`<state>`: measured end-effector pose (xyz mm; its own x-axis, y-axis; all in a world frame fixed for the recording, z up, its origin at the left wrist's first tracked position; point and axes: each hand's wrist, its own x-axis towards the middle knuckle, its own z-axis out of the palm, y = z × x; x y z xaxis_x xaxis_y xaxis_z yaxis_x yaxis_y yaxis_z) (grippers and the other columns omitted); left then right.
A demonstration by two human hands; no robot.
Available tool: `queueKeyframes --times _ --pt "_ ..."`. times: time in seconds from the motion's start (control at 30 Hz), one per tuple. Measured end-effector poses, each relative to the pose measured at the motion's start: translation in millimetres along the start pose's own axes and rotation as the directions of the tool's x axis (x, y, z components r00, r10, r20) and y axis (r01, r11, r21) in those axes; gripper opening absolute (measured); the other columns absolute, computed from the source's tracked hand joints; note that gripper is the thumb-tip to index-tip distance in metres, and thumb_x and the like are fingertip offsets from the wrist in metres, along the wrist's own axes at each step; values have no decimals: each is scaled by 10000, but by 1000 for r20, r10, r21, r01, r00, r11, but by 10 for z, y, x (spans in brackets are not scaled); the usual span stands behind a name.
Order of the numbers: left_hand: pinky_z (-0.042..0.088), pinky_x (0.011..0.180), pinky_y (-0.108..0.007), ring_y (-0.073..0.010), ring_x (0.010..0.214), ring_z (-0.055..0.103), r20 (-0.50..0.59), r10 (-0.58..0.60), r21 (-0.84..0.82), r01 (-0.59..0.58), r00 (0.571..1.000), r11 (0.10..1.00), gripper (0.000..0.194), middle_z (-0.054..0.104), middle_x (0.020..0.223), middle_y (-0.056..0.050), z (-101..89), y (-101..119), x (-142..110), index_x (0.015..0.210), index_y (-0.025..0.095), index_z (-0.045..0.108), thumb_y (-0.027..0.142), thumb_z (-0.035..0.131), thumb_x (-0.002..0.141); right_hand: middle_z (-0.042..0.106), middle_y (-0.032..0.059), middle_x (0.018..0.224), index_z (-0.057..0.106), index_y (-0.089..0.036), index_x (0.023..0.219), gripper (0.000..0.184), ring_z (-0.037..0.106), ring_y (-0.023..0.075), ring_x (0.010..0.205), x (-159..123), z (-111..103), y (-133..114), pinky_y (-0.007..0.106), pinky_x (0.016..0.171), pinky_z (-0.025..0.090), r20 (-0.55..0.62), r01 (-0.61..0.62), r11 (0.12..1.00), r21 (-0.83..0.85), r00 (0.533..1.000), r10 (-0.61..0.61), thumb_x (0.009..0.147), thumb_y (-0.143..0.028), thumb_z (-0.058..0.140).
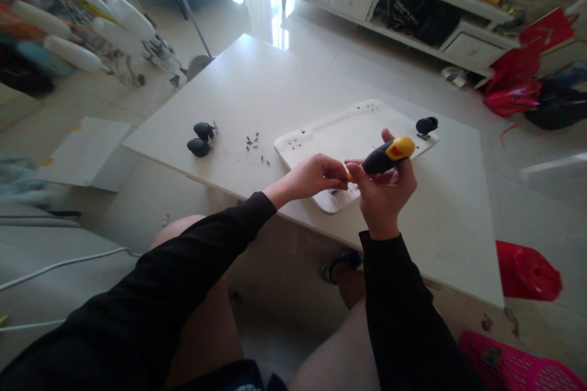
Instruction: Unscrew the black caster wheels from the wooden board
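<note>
My right hand (pixel 384 192) is wrapped round a black and yellow screwdriver (pixel 387 156), held nearly level above the near end of a white board (pixel 339 134) with screw holes. My left hand (pixel 316 175) is pinched at the screwdriver's tip; whatever it holds there is too small to make out. One black caster wheel (pixel 426 126) is fixed at the board's far right corner. Two loose black caster wheels (pixel 200 138) lie on the white table (pixel 257 91) to the left. Several small dark screws (pixel 255 145) are scattered between them and the board.
A red bag (pixel 527 270) lies on the floor right of the table, with a pink basket (pixel 518 366) nearer me. A white cabinet (pixel 389 0) with clutter stands at the back. A drying rack (pixel 92 18) is at the far left. My bare knees are under the table's near edge.
</note>
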<state>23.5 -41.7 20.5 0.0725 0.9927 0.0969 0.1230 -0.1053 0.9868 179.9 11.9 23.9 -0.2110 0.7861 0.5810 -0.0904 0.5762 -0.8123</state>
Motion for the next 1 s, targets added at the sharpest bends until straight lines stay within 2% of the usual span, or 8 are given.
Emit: queueKeyframes --times 0.13,0.2,0.5,1.0 --pt "540 703 -248 -124 723 691 -28 22 -11 -23 999 1000 113 773 771 -27 18 -7 16 839 132 791 209 850 781 666 -30 1042 608 -373 1248 663 770 167 734 23 52 -25 349 638 696 -80 105 993 49 992 -100 700 -359 982" --pt "528 695 -241 -113 711 675 -37 43 -28 -44 998 999 104 762 760 -21 18 -3 18 827 129 784 200 846 781 650 -41 1015 587 -376 1231 665 767 161 759 26 70 -41 350 664 702 -95 120 991 55 989 -114 698 -353 983" --pt "463 637 -237 -101 656 602 -52 33 21 -32 998 999 128 698 686 -2 21 -1 4 787 117 759 217 839 786 648 -30 1018 571 -363 1215 648 785 186 758 -21 87 -49 378 680 697 -44 16 1000 24 999 -15 713 -486 962" --pt "461 637 -233 -103 662 604 -24 35 62 -33 999 998 136 705 706 -7 -5 7 -8 826 117 770 241 825 812 662 -38 1005 601 -375 1222 624 767 178 774 -27 78 -25 371 669 683 -24 18 999 36 1000 -18 716 -425 963"
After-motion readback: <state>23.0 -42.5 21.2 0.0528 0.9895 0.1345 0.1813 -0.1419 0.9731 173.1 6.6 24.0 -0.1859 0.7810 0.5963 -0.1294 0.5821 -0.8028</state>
